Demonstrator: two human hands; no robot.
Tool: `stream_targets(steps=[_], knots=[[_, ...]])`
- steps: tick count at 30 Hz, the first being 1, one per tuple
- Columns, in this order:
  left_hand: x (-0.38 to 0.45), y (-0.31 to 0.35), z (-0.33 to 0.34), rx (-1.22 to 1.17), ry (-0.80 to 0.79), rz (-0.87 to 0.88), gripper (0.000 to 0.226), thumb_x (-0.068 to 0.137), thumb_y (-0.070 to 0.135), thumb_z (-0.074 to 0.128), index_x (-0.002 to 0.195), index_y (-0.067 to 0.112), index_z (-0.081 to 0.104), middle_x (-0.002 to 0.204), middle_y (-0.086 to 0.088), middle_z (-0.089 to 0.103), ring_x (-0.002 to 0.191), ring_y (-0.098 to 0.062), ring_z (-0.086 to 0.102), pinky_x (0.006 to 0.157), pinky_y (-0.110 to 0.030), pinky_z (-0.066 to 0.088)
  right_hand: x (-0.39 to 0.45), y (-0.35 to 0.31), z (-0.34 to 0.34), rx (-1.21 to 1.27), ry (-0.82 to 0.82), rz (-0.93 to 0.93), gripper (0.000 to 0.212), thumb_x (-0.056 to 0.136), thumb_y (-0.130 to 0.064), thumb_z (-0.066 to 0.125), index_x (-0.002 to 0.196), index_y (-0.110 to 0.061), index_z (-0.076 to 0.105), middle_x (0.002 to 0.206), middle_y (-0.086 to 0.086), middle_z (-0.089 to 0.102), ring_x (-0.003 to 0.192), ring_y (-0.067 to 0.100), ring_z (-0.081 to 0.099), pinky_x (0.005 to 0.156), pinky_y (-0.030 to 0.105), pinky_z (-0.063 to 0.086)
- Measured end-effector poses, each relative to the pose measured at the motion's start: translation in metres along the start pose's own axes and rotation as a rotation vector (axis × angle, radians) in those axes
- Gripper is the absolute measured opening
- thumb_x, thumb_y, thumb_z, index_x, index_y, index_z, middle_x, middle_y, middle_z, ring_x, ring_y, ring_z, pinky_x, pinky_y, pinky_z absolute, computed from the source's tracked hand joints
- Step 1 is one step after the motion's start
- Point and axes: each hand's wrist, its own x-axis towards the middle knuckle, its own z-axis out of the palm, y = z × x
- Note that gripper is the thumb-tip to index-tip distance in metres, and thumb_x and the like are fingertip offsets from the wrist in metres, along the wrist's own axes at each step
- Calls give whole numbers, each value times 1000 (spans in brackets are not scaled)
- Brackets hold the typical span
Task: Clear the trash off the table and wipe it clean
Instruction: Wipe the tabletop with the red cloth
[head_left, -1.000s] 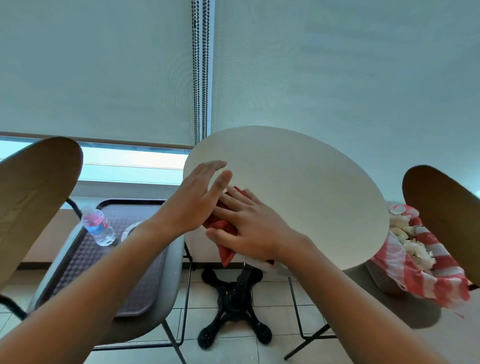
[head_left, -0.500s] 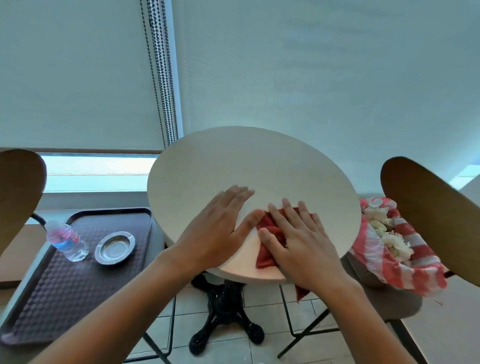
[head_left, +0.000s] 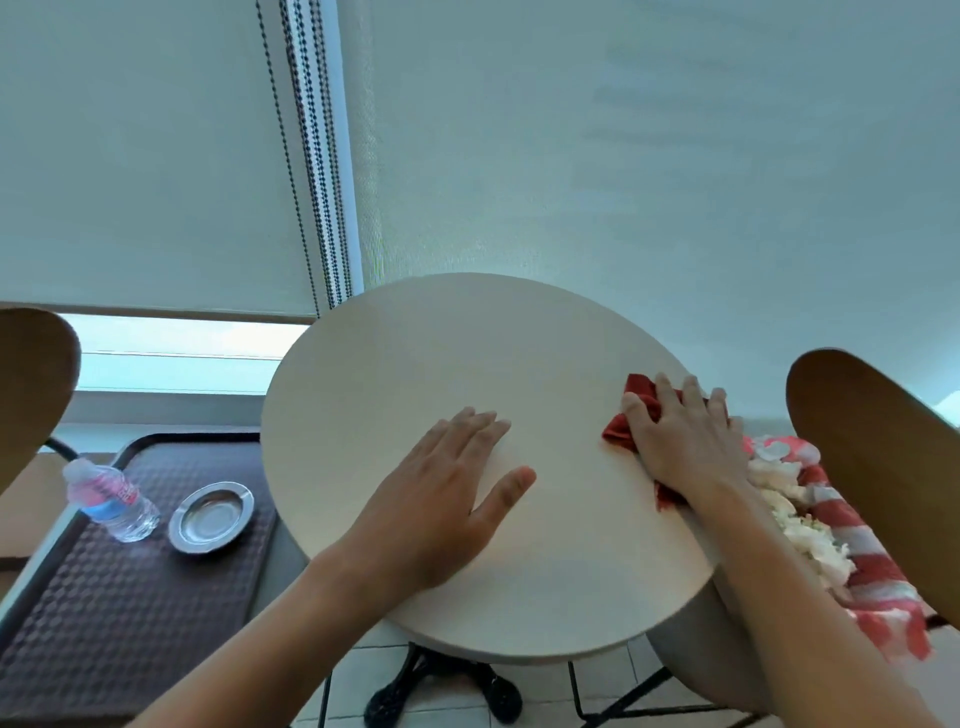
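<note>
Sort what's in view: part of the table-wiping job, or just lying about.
Job: round beige table; red cloth under right hand; left hand flat on table; red-striped trash bag.
Lying about: plastic water bottle, round metal dish, dark tray.

Both forearms come into view bare, with no sleeve, watch or band on them as far as the frame edge. The left hand (head_left: 447, 499) and the right hand (head_left: 685, 447) wear no gloves or rings, and the fingernails are short and unpainted.
</note>
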Motion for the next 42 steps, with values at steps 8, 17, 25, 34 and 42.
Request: stream_targets(steps=[8,17,25,34,42], knots=[[4,-3,-1,-24,59,-86,78,91,74,7,156,32,17,163,15,15,149,3,0,124,-27,6,50,-69,6,-29,-7,-246,75,97,-67,16,161,-28,13,169,7,8,155,32,1,123,56,0],[-4,-19,-10,-21,174,-257,77,91,73,10,156,32,14,164,15,12,149,2,-1,112,-14,-7,38,-169,24,-43,-33,-682,72,98,-65,18,160,-30,15,169,4,11,155,29,2,123,56,4],[-12,-28,-13,-254,444,-335,76,94,68,24,156,25,21,164,10,15,149,3,2,124,-33,14,4,-215,31,-124,-114,-1221,64,103,-60,21,161,-35,8,169,-4,1,156,20,-6,126,46,1],[2,-33,-17,-31,269,-412,73,95,68,8,158,32,8,167,6,4,152,-11,-10,124,-44,-5,-25,-146,-14,532,-184,-814,46,105,-36,46,151,-30,43,157,-13,40,143,-3,31,123,31,22],[52,-15,-6,265,-32,-454,71,90,76,-1,154,46,-6,167,-1,-3,151,-36,-15,114,-63,-17,-49,-55,5,224,-39,-467,55,105,-44,34,158,-29,26,167,-9,17,154,5,1,121,24,-7]])
